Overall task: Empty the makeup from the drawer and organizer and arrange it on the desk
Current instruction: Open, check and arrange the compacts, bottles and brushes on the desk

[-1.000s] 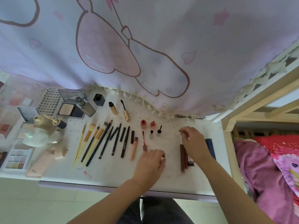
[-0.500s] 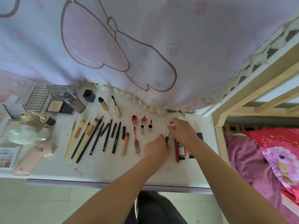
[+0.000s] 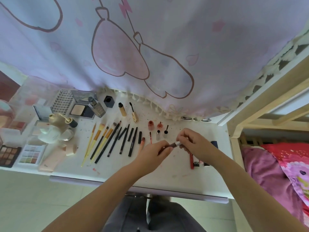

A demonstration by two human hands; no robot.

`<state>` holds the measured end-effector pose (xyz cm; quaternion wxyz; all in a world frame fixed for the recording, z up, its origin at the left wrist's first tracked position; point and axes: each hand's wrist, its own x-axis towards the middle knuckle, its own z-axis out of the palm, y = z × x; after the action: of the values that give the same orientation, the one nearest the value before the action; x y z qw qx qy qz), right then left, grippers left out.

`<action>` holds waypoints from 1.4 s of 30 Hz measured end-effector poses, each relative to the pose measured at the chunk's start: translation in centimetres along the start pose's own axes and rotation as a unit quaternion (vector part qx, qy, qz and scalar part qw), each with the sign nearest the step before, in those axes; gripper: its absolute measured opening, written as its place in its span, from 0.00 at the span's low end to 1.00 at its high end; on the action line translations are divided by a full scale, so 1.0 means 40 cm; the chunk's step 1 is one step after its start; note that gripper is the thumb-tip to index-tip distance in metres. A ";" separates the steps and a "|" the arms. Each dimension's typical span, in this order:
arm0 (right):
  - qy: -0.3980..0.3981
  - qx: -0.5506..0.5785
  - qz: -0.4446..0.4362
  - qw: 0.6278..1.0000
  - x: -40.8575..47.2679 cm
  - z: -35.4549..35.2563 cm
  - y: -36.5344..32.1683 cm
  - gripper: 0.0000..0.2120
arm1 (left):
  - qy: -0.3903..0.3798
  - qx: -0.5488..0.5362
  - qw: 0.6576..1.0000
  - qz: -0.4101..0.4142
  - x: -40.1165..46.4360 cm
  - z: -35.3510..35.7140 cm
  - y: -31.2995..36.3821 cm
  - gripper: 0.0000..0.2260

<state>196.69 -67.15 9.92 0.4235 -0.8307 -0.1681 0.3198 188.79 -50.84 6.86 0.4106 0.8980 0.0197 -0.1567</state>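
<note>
Dark brown lip-gloss tube with a silver collar (image 3: 173, 144) hangs level just above the middle of the white desk (image 3: 167, 174), held between both hands. The left hand (image 3: 154, 152) curls its fingers round the brown end, while the right hand (image 3: 194, 144) pinches the silver end. Brushes and pencils (image 3: 108, 141) lie in a row at left-centre, under a lilac cartoon-print curtain (image 3: 150, 47) filling the upper frame.

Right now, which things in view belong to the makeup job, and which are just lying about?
Belong to the job:
- lip gloss tube, gripped by left hand and right hand
- brushes and pencils laid in a row
- eyeshadow palettes
- desk

Lying about:
- curtain
- pink bedding
</note>
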 end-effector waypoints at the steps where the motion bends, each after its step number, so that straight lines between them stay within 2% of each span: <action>1: -0.031 0.007 0.010 0.999 -0.008 -0.010 -0.003 0.06 | -0.013 0.005 1.000 0.000 -0.002 -0.005 -0.002 0.09; 3: -0.088 0.005 0.057 0.994 -0.022 -0.022 -0.008 0.08 | -0.034 0.025 0.999 0.008 -0.008 -0.008 -0.004 0.08; 6: -0.129 -0.044 0.136 0.981 -0.027 -0.026 -0.010 0.20 | -0.059 0.063 0.996 0.016 -0.019 -0.004 -0.008 0.10; 8: -0.135 -0.064 0.136 0.980 -0.029 -0.025 -0.004 0.17 | -0.073 0.049 0.996 0.013 -0.026 0.002 -0.015 0.08; 11: -0.153 -0.030 0.106 0.982 -0.039 -0.027 0.003 0.02 | -0.087 0.006 0.996 -0.006 -0.032 0.005 -0.024 0.08; 14: -0.172 -0.030 0.143 0.974 -0.038 -0.015 -0.007 0.07 | -0.092 0.013 0.996 0.002 -0.033 0.002 -0.029 0.08; 17: -0.180 -0.075 0.167 0.967 -0.035 -0.010 -0.013 0.19 | -0.108 0.010 0.994 0.005 -0.033 -0.005 -0.021 0.09; 19: -0.185 -0.092 0.143 0.968 -0.041 -0.017 -0.012 0.16 | -0.142 -0.027 0.989 -0.016 -0.032 -0.017 -0.015 0.10; 20: -0.186 -0.097 0.126 0.970 -0.046 -0.022 -0.011 0.13 | -0.177 -0.074 0.981 -0.037 -0.032 -0.027 -0.012 0.10; 22: -0.177 -0.086 0.092 0.976 -0.056 -0.031 -0.011 0.06 | -0.266 -0.204 0.939 -0.081 -0.033 -0.050 -0.011 0.11; 24: -0.161 -0.068 0.064 0.982 -0.059 -0.036 -0.016 0.02 | -0.312 -0.285 0.901 -0.102 -0.031 -0.068 -0.014 0.12; 26: -0.159 -0.057 0.062 0.984 -0.060 -0.039 -0.025 0.03 | -0.307 -0.280 0.904 -0.099 -0.030 -0.074 -0.016 0.12; 28: -0.172 -0.039 0.099 0.979 -0.058 -0.036 -0.037 0.10 | -0.288 -0.254 0.919 -0.089 -0.029 -0.076 -0.013 0.12; 31: -0.171 -0.021 0.130 0.976 -0.053 -0.025 -0.040 0.19 | -0.272 -0.261 0.922 -0.091 -0.023 -0.080 -0.009 0.12; 32: -0.164 -0.025 0.120 0.979 -0.052 -0.023 -0.040 0.18 | -0.271 -0.262 0.922 -0.094 -0.022 -0.081 -0.010 0.12; 35: -0.150 -0.052 0.080 0.984 -0.050 -0.025 -0.041 0.04 | -0.268 -0.264 0.921 -0.104 -0.022 -0.081 -0.015 0.12; 36: -0.144 -0.048 0.076 0.985 -0.050 -0.027 -0.044 0.04 | -0.266 -0.262 0.922 -0.107 -0.021 -0.082 -0.016 0.12; 39: -0.144 -0.053 0.089 0.984 -0.042 -0.025 -0.050 0.10 | -0.270 -0.243 0.925 -0.108 -0.018 -0.082 -0.015 0.12; 42: -0.155 -0.137 0.076 0.975 -0.033 -0.039 -0.052 0.16 | -0.290 -0.246 0.919 -0.107 -0.012 -0.089 -0.012 0.12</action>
<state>196.73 -67.61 12.81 0.2486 -0.8315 -0.2100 0.4502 189.19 -47.84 8.82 0.5869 0.6766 0.0342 -0.4435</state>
